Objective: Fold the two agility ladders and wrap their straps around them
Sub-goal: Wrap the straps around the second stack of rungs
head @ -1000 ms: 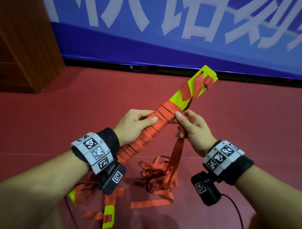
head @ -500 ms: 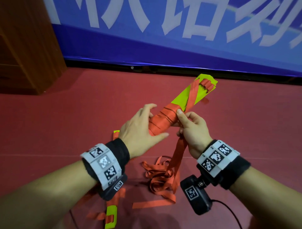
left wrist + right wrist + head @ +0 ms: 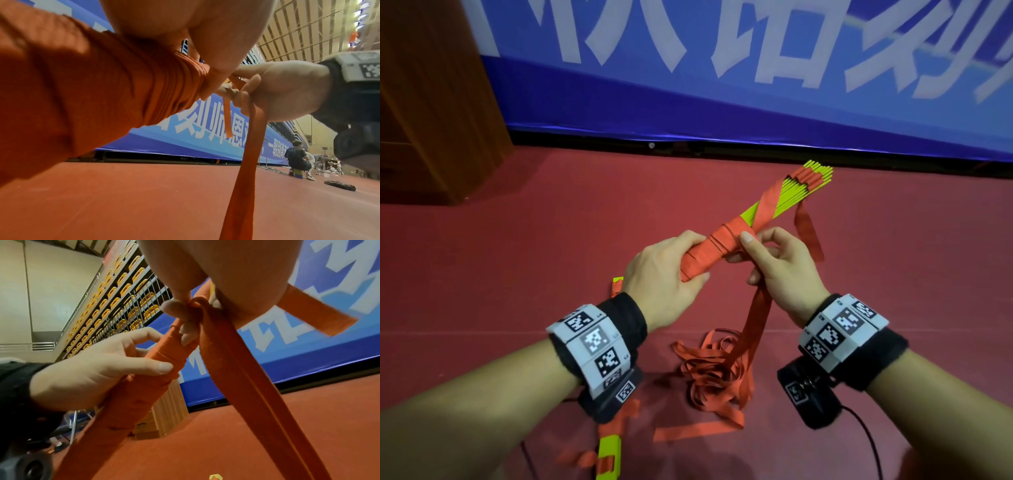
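You are wrapping the orange strap point(image 3: 758, 315) around the folded ladder bundle point(image 3: 767, 219), which is lying diagonally in the middle of the head view, held above the red floor point(image 3: 517, 257). To do this turn well, I think you are needing to keep the strap flat and tight, and to lay each new turn just beside the last one, moving toward the bare yellow end at the upper right. The loose strap pile point(image 3: 715, 370) at lower centre may be catching, so let it feed freely.

Your left hand point(image 3: 664, 270) is gripping the wrapped part of the bundle, with the thumb pressing along its side and the fingers curled around it. Your right hand point(image 3: 777, 267) is pinching the strap close under the bundle, with the thumb touching the edge of the wrap; the strap is hanging from it down to the pile. Parts of a second ladder point(image 3: 608, 455) are lying on the floor at the lower left, not yet wrapped.
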